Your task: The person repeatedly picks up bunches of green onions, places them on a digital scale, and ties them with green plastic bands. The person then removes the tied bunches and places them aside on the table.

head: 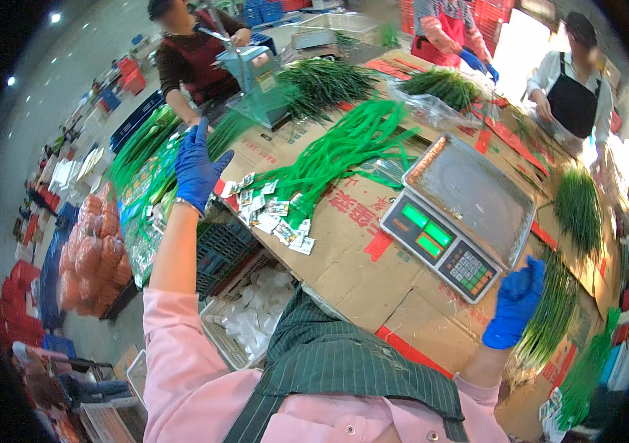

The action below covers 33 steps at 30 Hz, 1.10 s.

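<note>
My left hand (199, 166), in a blue glove, reaches over greens lying in green bags (151, 232); its fingers are spread and nothing shows in it. Blue-gloved too, my right hand (516, 302) is beside the lower right corner of a digital scale (442, 243), its fingers partly bent; whether it touches anything I cannot tell. The scale's metal pan (475, 194) holds only small scraps. Long green onions (550, 310) lie just right of my right hand. Between my hands, a heap of green mesh bags (325, 160) with white tags (275, 210) spreads over the cardboard tabletop (347, 277).
Three co-workers (198, 72) (447, 33) (574, 88) stand across the table. A second scale (256, 72) and piles of greens (325, 80) (577, 207) are on it. A white crate of plastic bags (253, 310) stands below the near edge. More mesh bags (588, 371) hang at right.
</note>
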### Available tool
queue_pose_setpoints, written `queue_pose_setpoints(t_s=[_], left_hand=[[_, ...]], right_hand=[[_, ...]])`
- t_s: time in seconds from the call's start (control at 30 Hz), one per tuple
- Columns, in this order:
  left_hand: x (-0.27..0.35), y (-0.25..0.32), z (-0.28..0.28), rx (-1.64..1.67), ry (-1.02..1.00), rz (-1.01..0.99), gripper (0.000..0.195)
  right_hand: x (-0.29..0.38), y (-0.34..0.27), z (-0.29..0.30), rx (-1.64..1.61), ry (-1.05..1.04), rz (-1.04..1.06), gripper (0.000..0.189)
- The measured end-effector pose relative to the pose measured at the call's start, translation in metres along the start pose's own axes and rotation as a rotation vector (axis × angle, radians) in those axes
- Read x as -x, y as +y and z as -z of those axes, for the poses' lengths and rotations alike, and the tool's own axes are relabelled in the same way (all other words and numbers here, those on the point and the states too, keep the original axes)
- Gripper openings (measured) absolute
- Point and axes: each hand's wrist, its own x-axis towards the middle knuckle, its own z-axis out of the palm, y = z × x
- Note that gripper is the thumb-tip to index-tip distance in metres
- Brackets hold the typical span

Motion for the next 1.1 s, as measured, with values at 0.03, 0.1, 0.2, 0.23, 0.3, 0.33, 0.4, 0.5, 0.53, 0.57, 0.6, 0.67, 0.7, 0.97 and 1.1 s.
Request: queue_pose_setpoints(t_s=[0.03,0.1,0.2,0.23,0.3,0.33,0.4,0.5,0.53,0.57,0.6,0.67,0.7,0.97,1.1], left_hand=[[0.000,0.015,-0.002,0.152,0.005,-0.025,0.064],[0.014,0.080,-0.025,0.565,-0.087,0.042,0.041],[0.059,0.201,-0.066,0.874,-0.332,0.035,0.024],[0.077,0.241,-0.079,0.873,-0.584,0.104,0.019],[0.117,0.323,-0.098,1.045,-0.611,0.020,0.019],[0.133,0.356,-0.106,1.100,-0.756,0.074,0.020],[0.158,0.395,-0.114,1.119,-0.755,0.009,0.021],[0.177,0.423,-0.120,1.110,-0.667,0.001,0.022],[0.180,0.426,-0.122,1.230,-0.701,0.090,0.021],[0.180,0.427,-0.123,1.280,-0.727,0.150,0.021],[0.181,0.426,-0.124,1.334,-0.753,0.212,0.021],[0.179,0.427,-0.125,1.388,-0.766,0.230,0.020],[0.179,0.428,-0.125,1.377,-0.783,0.253,0.020],[0.176,0.427,-0.121,1.338,-0.753,0.254,0.021],[0.178,0.419,-0.125,1.306,-0.814,0.241,0.021]], right_hand=[[0.002,0.025,-0.011,0.358,0.508,0.097,0.022],[0.009,0.050,-0.023,0.358,0.326,-0.124,0.020],[0.015,0.095,-0.009,0.630,0.106,-0.325,0.025],[0.016,0.102,0.004,0.703,-0.070,-0.348,0.026],[0.018,0.104,0.036,0.527,-0.137,-0.541,0.019],[0.023,0.097,0.052,0.619,-0.174,-0.501,0.020],[0.029,0.072,0.083,0.980,-0.096,-0.458,0.023],[0.028,0.006,0.123,1.510,0.008,-0.013,0.024],[0.034,-0.025,0.133,1.506,0.206,0.050,0.021],[0.030,-0.056,0.146,1.468,0.338,0.102,0.019],[0.035,-0.084,0.155,1.414,0.584,0.045,0.019],[0.044,-0.128,0.170,1.424,0.809,0.172,0.021],[0.046,-0.137,0.175,1.577,0.901,0.151,0.029],[0.041,-0.104,0.194,2.359,0.723,-0.186,0.043],[0.046,-0.127,0.199,1.120,0.751,-0.222,0.031]])
